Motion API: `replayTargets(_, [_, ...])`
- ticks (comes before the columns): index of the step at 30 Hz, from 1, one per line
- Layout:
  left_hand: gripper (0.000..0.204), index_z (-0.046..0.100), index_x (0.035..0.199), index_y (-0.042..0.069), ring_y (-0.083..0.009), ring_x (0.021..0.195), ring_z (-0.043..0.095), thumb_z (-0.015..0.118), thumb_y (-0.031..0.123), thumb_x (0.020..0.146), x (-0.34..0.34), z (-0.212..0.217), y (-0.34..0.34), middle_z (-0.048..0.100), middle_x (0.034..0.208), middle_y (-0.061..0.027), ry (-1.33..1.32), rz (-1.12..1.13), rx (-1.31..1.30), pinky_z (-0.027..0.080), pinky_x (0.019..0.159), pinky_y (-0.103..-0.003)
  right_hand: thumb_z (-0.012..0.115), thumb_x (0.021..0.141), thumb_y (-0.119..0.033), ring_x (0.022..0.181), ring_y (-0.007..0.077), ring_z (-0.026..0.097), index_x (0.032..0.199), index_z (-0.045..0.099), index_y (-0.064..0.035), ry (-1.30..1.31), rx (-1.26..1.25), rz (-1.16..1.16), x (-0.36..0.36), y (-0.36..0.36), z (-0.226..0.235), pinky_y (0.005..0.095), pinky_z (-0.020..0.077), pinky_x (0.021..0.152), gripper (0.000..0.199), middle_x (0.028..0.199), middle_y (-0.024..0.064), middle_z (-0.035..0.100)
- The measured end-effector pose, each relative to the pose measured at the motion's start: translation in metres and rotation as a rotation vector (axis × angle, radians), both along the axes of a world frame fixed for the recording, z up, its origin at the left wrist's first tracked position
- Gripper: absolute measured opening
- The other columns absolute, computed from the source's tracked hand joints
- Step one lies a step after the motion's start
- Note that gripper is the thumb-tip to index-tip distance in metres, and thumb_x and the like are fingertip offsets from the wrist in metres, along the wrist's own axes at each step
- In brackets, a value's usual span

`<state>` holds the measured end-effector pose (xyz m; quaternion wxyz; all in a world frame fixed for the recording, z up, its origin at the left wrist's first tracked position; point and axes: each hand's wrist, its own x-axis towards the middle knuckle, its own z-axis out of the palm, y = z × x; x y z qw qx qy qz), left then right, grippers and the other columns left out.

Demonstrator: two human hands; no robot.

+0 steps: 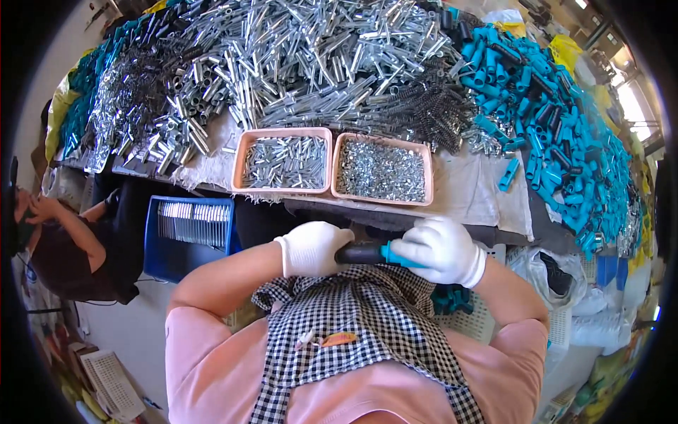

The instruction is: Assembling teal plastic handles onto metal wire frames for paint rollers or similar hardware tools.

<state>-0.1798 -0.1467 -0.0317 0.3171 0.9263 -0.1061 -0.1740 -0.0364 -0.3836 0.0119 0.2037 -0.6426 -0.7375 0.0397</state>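
Note:
A black and teal cylindrical handle [361, 253] lies crosswise in front of my apron, below the table edge. My left hand [312, 249], in a white glove, is closed around its black end. Gloved the same way, my right hand [443, 251] grips the teal end with its fingers wrapped over it. Just beyond my hands, two pink trays stand side by side on the table. The left tray [282, 190] holds short metal pins. In the right tray [381, 201] are many tiny shiny metal pieces.
A large heap of metal rods and tubes [332, 49] covers the table, with dark springs [434, 106] beside it. Teal sleeves [544, 134] are piled at the right. A blue bin [159, 256] of flat metal pieces stands left. Another person [78, 240] sits at far left.

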Motion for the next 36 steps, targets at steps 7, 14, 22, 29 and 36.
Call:
replayTargets(7, [0.037, 0.065, 0.093, 0.0, -0.0213, 0.069, 0.063, 0.079, 0.023, 0.067, 0.002, -0.014, 0.003, 0.067, 0.074, -0.0093, 0.654, -0.174, -0.463, 0.052, 0.068, -0.037, 0.071, 0.068, -0.018, 0.069, 0.0216, 0.059, 0.098, 0.069, -0.017, -0.253, 0.205, 0.314, -0.005, 0.008, -0.005, 0.0383, 0.0544, 0.069, 0.03, 0.082, 0.0053, 0.056])
replayTargets(14, [0.027, 0.06, 0.09, 0.007, -0.0317, 0.069, 0.066, 0.068, 0.016, 0.066, 0.004, -0.008, 0.005, 0.066, 0.082, -0.0112, -0.44, 0.102, 0.459, 0.053, 0.06, -0.045, 0.051, 0.095, -0.025, 0.067, 0.0266, 0.067, 0.126, 0.057, 0.0012, 1.875, -0.645, -0.761, -0.01, 0.008, -0.026, 0.0411, 0.0589, 0.065, 0.041, 0.095, 0.0154, 0.068])
replayTargets(22, [0.022, 0.064, 0.09, 0.008, -0.0352, 0.068, 0.067, 0.069, 0.021, 0.072, 0.011, -0.023, 0.023, 0.066, 0.076, -0.0159, -0.361, 0.395, 0.281, 0.054, 0.065, -0.046, 0.069, 0.076, -0.02, 0.109, 0.0236, 0.061, 0.144, 0.039, 0.003, 0.639, 0.388, -0.379, -0.033, -0.002, 0.008, 0.0423, 0.0475, 0.096, 0.078, 0.126, 0.0165, 0.057])
replayTargets(29, [0.023, 0.069, 0.09, 0.008, -0.0329, 0.069, 0.069, 0.076, 0.023, 0.072, 0.012, -0.021, 0.003, 0.069, 0.076, -0.0167, -0.456, 0.482, -0.154, 0.055, 0.063, -0.042, 0.05, 0.087, -0.003, 0.129, 0.0264, 0.053, 0.134, 0.054, 0.0035, 0.922, 0.276, -0.619, -0.012, -0.014, -0.012, 0.0356, 0.0384, 0.109, 0.048, 0.138, 0.018, 0.057])
replayTargets(36, [0.025, 0.071, 0.092, 0.009, -0.0334, 0.069, 0.068, 0.075, 0.025, 0.073, 0.003, -0.033, -0.006, 0.068, 0.076, -0.0166, -0.318, 0.208, -0.095, 0.055, 0.065, -0.041, 0.053, 0.09, -0.001, 0.125, 0.0334, 0.055, 0.126, 0.061, 0.0022, 0.959, 0.283, -0.6, 0.029, -0.004, -0.02, 0.0416, 0.0401, 0.109, 0.037, 0.132, 0.0199, 0.06])
